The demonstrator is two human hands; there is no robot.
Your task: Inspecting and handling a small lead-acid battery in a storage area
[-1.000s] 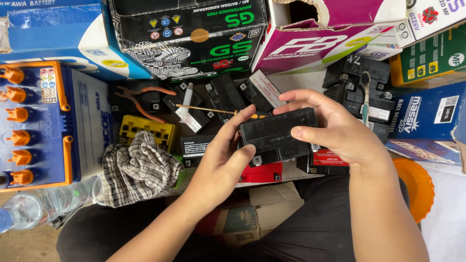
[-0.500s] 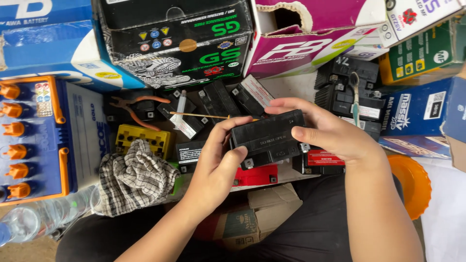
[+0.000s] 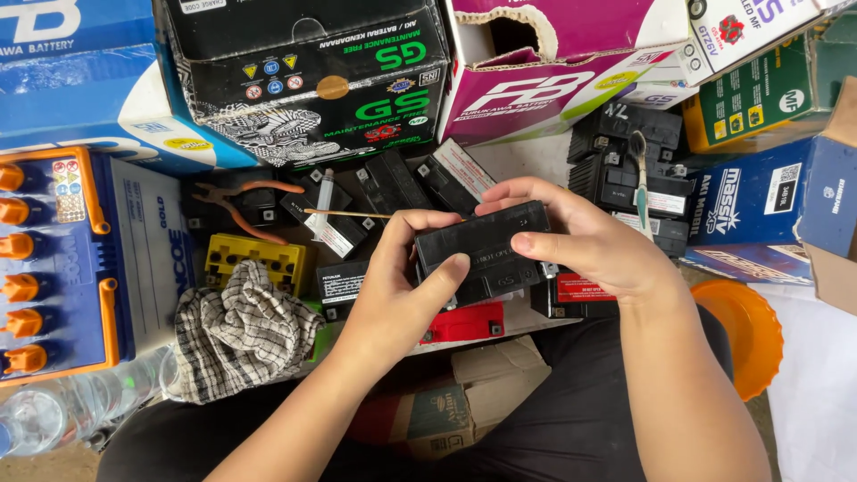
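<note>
Battery [image 3: 486, 252] same tilt as before; left hand [image 3: 403, 290], right hand [image 3: 585, 241] fingers stay clamped on it.

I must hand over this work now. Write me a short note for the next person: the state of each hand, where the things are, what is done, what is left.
Left hand: grips the left end of the small black battery, thumb on its front.
Right hand: holds the right end, fingers over the top.
Battery: held up above the lap, over other black batteries.
Nearby: checked cloth, pliers, toothbrush, orange bowl.
Done: battery picked up.
Left: it is not yet set down; the tools lie untouched.
</note>
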